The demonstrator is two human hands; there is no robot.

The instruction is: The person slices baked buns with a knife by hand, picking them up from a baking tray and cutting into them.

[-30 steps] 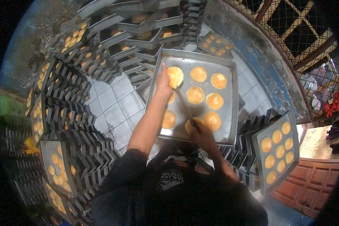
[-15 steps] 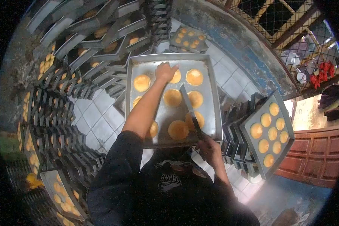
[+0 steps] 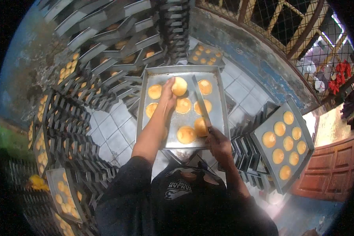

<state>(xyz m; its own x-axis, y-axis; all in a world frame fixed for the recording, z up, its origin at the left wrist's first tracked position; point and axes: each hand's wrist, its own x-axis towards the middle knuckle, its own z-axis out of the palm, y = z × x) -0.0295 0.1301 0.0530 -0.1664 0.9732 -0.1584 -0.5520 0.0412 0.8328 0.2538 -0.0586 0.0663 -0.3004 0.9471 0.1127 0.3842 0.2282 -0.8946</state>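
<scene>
In front of me is a square metal baking tray (image 3: 217,94) with several round golden buns on its floor. My left hand (image 3: 168,91) grips one bun (image 3: 179,86) near the tray's far side, fingers at its left edge; it looks raised off the metal. A long, straight-bladed knife (image 3: 201,99) is in my right hand (image 3: 219,144), which is closed round its dark handle at the near right corner. The blade slants up across the tray, passing over or beside the right-hand buns. A middle bun (image 3: 183,105) lies just below my left hand.
To the right, a tray of buns (image 3: 277,142) tops a stack of trays. Crisscrossed stacks of trays (image 3: 63,126) line the left side. Another bun tray (image 3: 205,57) sits on the tiled floor beyond, near a wall with wire mesh (image 3: 287,27).
My left hand has taken hold of a far-row bun and lifted it, turning it up. The knife stays in my right hand, its blade standing a little more upright. The view has shifted slightly.
</scene>
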